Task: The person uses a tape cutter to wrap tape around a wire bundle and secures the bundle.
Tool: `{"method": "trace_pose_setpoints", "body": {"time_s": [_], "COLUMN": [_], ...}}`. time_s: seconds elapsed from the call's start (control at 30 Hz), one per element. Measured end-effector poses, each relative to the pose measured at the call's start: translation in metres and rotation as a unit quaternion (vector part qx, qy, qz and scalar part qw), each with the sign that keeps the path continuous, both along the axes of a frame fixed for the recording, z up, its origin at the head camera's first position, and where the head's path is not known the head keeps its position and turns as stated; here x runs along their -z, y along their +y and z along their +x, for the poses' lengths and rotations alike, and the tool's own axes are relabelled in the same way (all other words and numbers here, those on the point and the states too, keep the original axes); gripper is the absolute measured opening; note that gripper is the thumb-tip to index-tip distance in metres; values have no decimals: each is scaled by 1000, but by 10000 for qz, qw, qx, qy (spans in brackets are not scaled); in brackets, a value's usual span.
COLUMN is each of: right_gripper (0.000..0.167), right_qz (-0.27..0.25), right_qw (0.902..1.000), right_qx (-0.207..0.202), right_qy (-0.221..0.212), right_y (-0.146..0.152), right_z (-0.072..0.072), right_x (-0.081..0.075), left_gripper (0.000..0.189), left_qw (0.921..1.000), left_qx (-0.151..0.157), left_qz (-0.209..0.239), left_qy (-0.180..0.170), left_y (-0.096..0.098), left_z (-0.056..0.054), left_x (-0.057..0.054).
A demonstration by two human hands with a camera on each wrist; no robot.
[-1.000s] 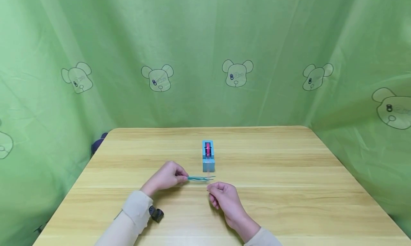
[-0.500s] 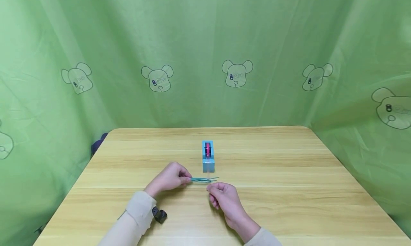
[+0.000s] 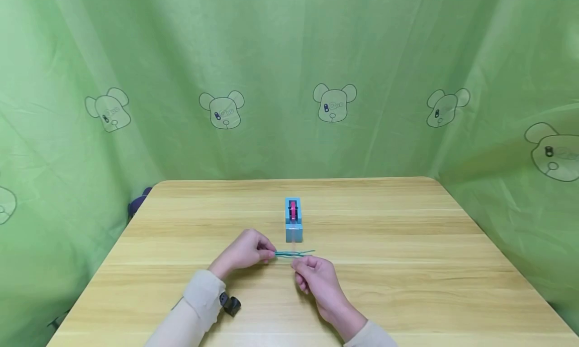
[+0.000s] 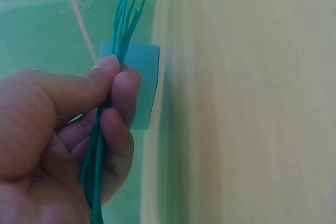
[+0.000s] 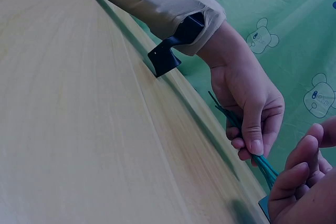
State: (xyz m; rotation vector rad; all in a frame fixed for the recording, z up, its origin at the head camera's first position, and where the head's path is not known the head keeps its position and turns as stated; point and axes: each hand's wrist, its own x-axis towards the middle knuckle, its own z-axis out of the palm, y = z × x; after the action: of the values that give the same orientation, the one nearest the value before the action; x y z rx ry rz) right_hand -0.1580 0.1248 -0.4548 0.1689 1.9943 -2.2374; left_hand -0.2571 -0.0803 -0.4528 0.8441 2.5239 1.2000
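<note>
My left hand [image 3: 246,249] pinches a bundle of thin green wires [image 4: 122,32] between thumb and fingers. Their loose ends fan out past the fingertips, and the other ends run down across the palm. A blue tape dispenser [image 3: 294,234] with a pink tape roll [image 3: 293,211] stands just beyond both hands. From it a narrow strip of clear tape [image 4: 80,18] stretches toward me, its end pinched by my right hand [image 3: 317,281]. The wires cross the tape strip in the head view, close to the right fingertips.
The dispenser stands on a wooden table [image 3: 398,226] with rounded far corners. A green curtain [image 3: 280,151] printed with bear faces hangs around it. A black camera mount [image 3: 230,305] sits at the left wrist, and a purple object [image 3: 137,203] shows beyond the table's left edge.
My left hand has moved steadily to the right, carrying the wires farther across the tape strip. The right hand and the dispenser have stayed in place.
</note>
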Motion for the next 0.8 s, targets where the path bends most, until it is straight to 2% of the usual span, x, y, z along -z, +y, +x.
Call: {"method": "trace_pose_setpoints", "body": {"time_s": [0.3,0.8], "right_gripper": [18,17], "right_qz": [-40,70], "right_qw": [10000,9997], "right_qx": [72,228], "right_qy": [-3,27], "right_y": [0,-1], "right_z": [-1,0], "right_x": [1,-4], "left_gripper": [5,5], "left_qw": [10000,9998], "left_qx": [4,137], "left_qz": [-4,-32], "left_qy": [-40,105], "left_y": [6,19], "left_z": [0,2], "left_x": [0,-3]}}
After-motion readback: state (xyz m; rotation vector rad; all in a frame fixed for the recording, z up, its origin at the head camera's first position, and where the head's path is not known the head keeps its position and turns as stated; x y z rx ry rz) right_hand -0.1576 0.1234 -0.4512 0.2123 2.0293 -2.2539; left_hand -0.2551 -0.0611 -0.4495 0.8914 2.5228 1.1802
